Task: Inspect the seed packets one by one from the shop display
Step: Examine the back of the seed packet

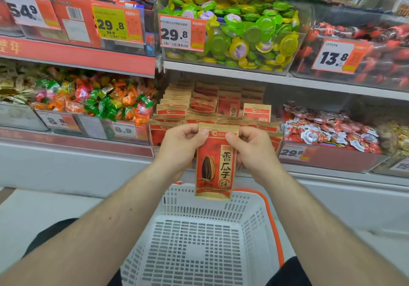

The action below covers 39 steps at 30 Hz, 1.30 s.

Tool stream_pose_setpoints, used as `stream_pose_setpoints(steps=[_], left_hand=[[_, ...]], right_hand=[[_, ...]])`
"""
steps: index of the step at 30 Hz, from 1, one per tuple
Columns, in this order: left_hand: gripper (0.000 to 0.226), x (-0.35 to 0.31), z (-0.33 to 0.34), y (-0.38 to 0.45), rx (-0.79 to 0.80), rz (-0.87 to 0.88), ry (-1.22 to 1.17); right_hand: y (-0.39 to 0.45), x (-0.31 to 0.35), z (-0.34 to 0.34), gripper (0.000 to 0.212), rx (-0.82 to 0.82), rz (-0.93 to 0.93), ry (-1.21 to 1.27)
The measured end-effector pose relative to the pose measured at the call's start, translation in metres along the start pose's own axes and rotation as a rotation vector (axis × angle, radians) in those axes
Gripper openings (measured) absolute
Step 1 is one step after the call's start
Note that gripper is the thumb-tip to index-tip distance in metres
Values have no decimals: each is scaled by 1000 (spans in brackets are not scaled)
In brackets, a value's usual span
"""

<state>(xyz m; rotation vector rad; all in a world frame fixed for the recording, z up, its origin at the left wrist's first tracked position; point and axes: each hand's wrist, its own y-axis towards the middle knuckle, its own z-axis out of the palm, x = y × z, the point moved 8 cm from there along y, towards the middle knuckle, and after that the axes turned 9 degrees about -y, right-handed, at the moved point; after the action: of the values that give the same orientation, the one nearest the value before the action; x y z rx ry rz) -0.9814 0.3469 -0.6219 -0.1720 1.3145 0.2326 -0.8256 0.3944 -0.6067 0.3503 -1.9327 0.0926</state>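
Observation:
A red and tan seed packet (215, 166) with a printed sunflower seed hangs upright in front of me, its face toward me. My left hand (180, 147) pinches its top left corner and my right hand (254, 150) pinches its top right corner. Behind the hands, rows of the same seed packets (200, 106) stand in the display bin on the lower shelf. The held packet's lower edge hangs just above the far rim of a white shopping basket (250, 206).
The white basket with an orange handle (273, 221) sits below my arms and holds nothing that I can see. Bins of wrapped sweets (95, 99) stand to the left, red-white snacks (327, 128) to the right. Green-yellow jelly cups (247, 29) fill a clear bin above.

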Motion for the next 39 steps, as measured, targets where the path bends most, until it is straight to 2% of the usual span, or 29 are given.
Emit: stream_pose_setpoints(steps=[3, 6, 10, 14, 20, 23, 25, 30, 34, 37, 39], left_hand=[[14, 18, -9, 1, 51, -39, -6], [15, 36, -22, -1, 88, -54, 65], [32, 52, -32, -6, 116, -35, 134], [34, 55, -38, -4, 120, 102, 285], [13, 46, -40, -4, 135, 268, 300], [28, 43, -40, -6, 144, 324, 353], [19, 44, -40, -6, 144, 317, 350], [15, 56, -40, -6, 143, 214, 276], [8, 55, -36, -8, 142, 146, 165], [14, 51, -40, -8, 74, 94, 92], [7, 50, -42, -8, 35, 65, 37]], right_hand=[[-7, -17, 10, 25, 17, 32, 29], [-13, -33, 21, 24, 59, 46, 33], [-18, -56, 29, 27, 79, 48, 6], [-24, -68, 33, 20, 74, 31, 23], [-20, -62, 35, 21, 94, -36, -13], [-21, -57, 33, 21, 110, -74, -28], [-22, -56, 32, 20, 113, -76, -20], [-21, -60, 31, 16, 105, -56, 7], [-18, -63, 30, 25, 87, -43, 35], [-20, -59, 37, 22, 208, -42, 48], [-23, -64, 45, 24, 317, -15, -7]])
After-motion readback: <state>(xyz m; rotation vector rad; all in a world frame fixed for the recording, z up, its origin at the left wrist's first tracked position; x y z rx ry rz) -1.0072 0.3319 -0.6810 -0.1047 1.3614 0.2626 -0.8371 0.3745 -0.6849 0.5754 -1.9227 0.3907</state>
